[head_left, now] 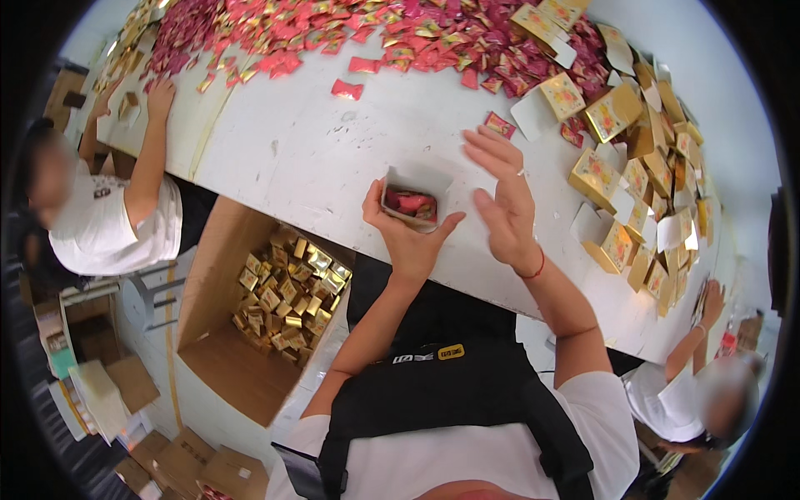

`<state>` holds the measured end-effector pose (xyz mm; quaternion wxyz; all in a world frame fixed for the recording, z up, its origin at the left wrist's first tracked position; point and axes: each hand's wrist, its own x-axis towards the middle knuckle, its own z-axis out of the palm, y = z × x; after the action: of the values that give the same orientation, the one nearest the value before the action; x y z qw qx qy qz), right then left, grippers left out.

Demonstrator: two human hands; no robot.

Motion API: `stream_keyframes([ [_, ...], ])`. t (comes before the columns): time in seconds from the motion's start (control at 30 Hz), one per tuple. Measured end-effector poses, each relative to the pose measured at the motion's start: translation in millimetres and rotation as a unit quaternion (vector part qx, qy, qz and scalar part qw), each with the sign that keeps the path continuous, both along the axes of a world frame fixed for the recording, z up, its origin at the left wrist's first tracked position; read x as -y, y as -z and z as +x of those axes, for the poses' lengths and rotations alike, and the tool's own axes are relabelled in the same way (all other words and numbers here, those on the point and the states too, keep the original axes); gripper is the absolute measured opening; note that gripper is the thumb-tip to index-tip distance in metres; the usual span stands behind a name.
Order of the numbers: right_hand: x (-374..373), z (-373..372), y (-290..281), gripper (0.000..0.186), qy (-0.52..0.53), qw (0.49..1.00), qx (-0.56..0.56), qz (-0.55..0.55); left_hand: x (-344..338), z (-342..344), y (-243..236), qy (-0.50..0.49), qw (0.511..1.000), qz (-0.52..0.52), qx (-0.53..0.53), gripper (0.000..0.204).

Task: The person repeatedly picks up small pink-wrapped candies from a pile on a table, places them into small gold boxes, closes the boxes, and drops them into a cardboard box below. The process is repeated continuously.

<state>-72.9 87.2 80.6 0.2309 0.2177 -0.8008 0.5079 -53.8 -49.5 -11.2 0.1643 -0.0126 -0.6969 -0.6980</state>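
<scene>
My left hand holds a small upright carton at the table's near edge, its top flaps open and red-wrapped packets inside. Just to the right of the carton, my right hand is raised with fingers apart and nothing in it. A loose red packet lies beyond that hand, and many pink, red and purple packets are spread across the back of the table.
Gold floral cartons pile along the right side of the white table. A large cardboard box of gold cartons stands below its left edge. Co-workers sit at left and right, with stacked boxes at lower left.
</scene>
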Motion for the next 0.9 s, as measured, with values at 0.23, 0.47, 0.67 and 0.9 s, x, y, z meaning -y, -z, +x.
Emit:
stream_keyframes([
  [0.23, 23.5, 29.1, 50.6, 0.042, -0.139, 0.934, 0.258, -0.202, 18.2, 11.2, -11.7, 0.089, 0.993, 0.07, 0.022, 0.046],
  [0.47, 23.2, 22.9, 60.8, 0.027, -0.097, 0.953, 0.176, -0.228, 35.2, 12.4, -14.4, 0.153, 0.979, 0.132, 0.004, 0.023],
  [0.67, 20.5, 33.1, 60.0, 0.02, -0.104, 0.944, 0.214, -0.228, 29.1, 8.5, -17.4, 0.179, 0.967, 0.178, -0.025, 0.024],
  [0.9, 23.6, 37.1, 49.2, 0.025, -0.122, 0.953, 0.197, -0.194, 24.8, 3.7, -11.5, 0.177, 0.968, 0.175, -0.039, 0.024],
])
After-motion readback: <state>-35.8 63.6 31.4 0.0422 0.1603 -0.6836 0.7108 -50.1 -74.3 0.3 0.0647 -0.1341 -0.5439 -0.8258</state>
